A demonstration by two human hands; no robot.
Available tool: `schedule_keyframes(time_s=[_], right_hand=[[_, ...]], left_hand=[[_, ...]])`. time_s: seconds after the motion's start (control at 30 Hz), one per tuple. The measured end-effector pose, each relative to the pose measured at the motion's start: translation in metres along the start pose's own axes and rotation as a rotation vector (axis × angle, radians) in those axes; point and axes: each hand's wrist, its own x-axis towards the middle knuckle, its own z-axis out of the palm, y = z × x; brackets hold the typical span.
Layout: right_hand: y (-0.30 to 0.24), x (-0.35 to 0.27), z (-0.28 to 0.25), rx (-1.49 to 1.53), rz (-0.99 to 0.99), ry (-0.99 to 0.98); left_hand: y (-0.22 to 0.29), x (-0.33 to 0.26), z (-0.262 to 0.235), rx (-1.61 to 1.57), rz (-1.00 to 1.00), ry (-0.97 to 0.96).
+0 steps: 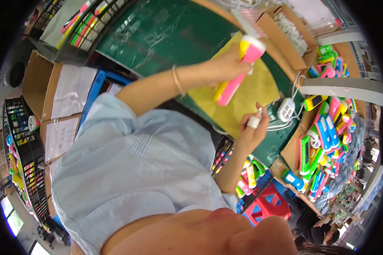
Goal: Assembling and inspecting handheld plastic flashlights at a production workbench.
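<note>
In my left hand [232,66], the fingers are wrapped round a pink and yellow flashlight [232,90] with a white head. The flashlight is held tilted above a yellow sheet [212,106] on the green tabletop. Nearer the sheet's right edge, my right hand [253,129] pinches a small white plug-like piece [254,122] with a lighter tip. Its exact kind is too small to make out. The two hands are apart, and the piece does not touch the flashlight.
A white power strip [286,109] with cables lies right of my right hand. Several colourful flashlights [325,131] fill a carton at the right. A cardboard box [283,38] of small pale parts stands at the back. A black crate [87,36] is at upper left; a red stool [268,204] stands below.
</note>
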Motion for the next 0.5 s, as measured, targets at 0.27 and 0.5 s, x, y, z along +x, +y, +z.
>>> schedule_keyframes(time_s=[0.27,0.5], right_hand=[[-0.005,0.012,-0.009,0.178,0.060,-0.072],[0.000,0.005,-0.009,0.052,0.068,-0.086]], left_hand=[[0.017,0.025,-0.006,0.408,-0.013,0.101],[0.005,0.026,-0.004,0.550,0.010,0.025]])
